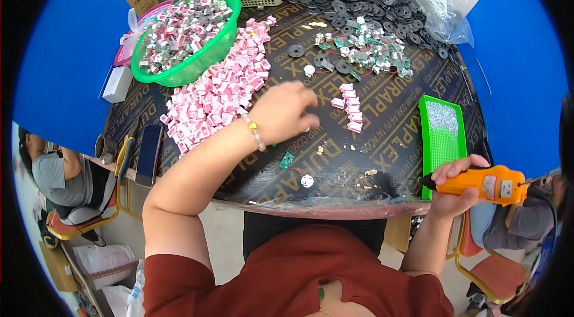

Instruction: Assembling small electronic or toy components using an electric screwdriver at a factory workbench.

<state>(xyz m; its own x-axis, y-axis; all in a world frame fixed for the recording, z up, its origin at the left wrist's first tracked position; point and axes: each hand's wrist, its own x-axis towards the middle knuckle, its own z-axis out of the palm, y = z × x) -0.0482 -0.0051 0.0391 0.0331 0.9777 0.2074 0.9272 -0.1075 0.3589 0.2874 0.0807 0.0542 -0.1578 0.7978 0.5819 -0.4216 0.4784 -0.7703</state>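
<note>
My right hand [459,188] is closed around an orange electric screwdriver [497,185] with a black tip that points left. My left hand [286,112], wearing a beaded bracelet on the wrist, hovers over the middle of the table. Its thumb and fingers are apart and nothing shows between them. Right of it lies a short row of pink plastic housings [353,109]. A big heap of the same pink housings [221,87] spreads to its left. Nearer to me, a small green circuit board [287,160] is wired to a round white part [307,181].
A green basket [221,48] of mixed parts stands far left. At the far right lie black discs [382,9], with wired circuit boards [376,48] in front. A green tray [426,137] of small silvery pieces is beside my right hand. A phone [149,155] rests at the left edge.
</note>
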